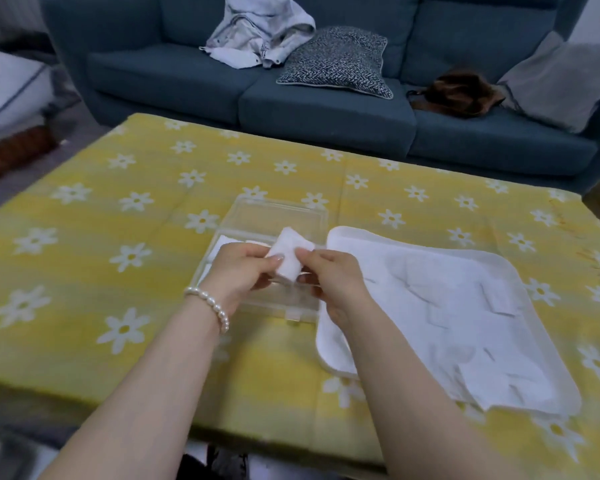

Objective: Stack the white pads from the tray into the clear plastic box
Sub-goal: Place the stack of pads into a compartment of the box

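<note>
Two bare forearms are reaching in from the near edge of the worktop [84, 271], which is wearing a yellow cloth printed with white daisies. Around the left wrist a bracelet of white pearl beads [211, 304] is sitting. Both hands are meeting over the clear plastic box [274, 213] and sharing one white rectangular pad [289, 255]: the left hand [238, 271] is pinching its lower left side between thumb and fingers, while the right hand [331, 275] is pinching its right edge with thumb and forefinger. That pad is standing tilted above the box, clear of its floor.

The box is lying near the middle of the worktop with its lid open and leaning toward the far edge. Inside, at its left end, more white pads [222, 244] are lying flat; how many are stacked there is hard to tell, since the hands are covering much of the box.

Just to the right, touching or almost touching the box, a white rounded-corner tray [565, 386] is reaching toward the near right corner. Loose white pads [465, 317] are lying scattered across it, overlapping at odd angles.

Beyond the far edge a dark teal fabric sofa [174, 81] is standing.
</note>
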The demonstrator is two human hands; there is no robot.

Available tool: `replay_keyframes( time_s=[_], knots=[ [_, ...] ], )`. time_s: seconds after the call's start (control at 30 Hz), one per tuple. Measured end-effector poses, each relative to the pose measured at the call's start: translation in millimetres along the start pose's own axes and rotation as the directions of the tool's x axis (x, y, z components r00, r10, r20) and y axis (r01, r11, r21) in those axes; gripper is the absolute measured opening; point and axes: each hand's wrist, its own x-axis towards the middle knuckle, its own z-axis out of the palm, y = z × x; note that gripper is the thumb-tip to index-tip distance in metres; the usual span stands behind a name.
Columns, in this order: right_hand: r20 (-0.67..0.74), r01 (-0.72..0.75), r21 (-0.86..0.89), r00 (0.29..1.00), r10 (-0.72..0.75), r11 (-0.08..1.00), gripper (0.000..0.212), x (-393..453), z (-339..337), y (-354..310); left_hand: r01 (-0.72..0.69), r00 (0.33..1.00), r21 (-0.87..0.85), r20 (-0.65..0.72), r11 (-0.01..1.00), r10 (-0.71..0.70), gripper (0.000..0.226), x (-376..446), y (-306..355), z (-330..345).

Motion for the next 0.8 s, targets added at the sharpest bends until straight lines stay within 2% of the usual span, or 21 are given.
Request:
replay_keyframes(
  time_s=[0.07, 0.13, 0.2, 0.23, 0.3, 0.37, 0.47, 0.63, 0.73, 0.8],
  knots=[
    [0.019, 0.019, -0.07, 1.0, -0.018, 0.997, 0.013, 3, 27, 5, -0.014, 0.993, 0.052, -0.117, 0.999, 0.02, 0.007, 3, -3, -22],
    [-0.015, 0.02, -0.05, 1.0, -0.021, 0.999, 0.012, 6, 45, 9, -0.017, 0.981, 0.088, -0.191, 0.996, 0.034, 0.012, 6, -6, -36],
    [-0.087, -0.007, -0.005, 0.996, 0.006, 1.0, 0.021, 13, 52, 12, -0.041, 0.962, 0.169, -0.259, 0.985, 0.085, 0.016, 9, -11, -47],
    [-0.107, -0.012, -0.032, 0.994, 0.008, 0.999, 0.024, 17, 52, 14, -0.06, 0.947, 0.241, -0.294, 0.969, 0.132, 0.015, 11, -13, -52],
    [-0.085, -0.026, -0.197, 0.996, 0.009, 0.98, 0.027, 26, 50, 19, -0.077, 0.916, 0.402, -0.334, 0.912, 0.224, 0.011, 12, -16, -61],
    [-0.027, -0.042, -0.32, 0.999, 0.036, 0.946, 0.031, 30, 49, 22, -0.068, 0.916, 0.506, -0.311, 0.86, 0.255, 0.013, 14, -19, -66],
    [0.011, -0.049, -0.41, 0.998, 0.059, 0.911, 0.032, 34, 52, 28, -0.049, 0.937, 0.612, -0.246, 0.79, 0.248, 0.013, 15, -23, -66],
    [-0.031, -0.033, -0.525, 0.999, 0.02, 0.851, 0.029, 39, 60, 36, -0.047, 0.953, 0.714, -0.178, 0.699, 0.245, 0.015, 17, -27, -64],
    [-0.063, -0.007, -0.636, 0.997, -0.043, 0.771, 0.028, 35, 63, 38, -0.042, 0.957, 0.761, -0.155, 0.648, 0.243, 0.023, 17, -29, -62],
    [-0.076, 0.0, -0.674, 0.995, -0.07, 0.738, 0.028, 32, 66, 40, -0.029, 0.958, 0.814, -0.143, 0.581, 0.249, 0.025, 16, -30, -58]
  ],
)
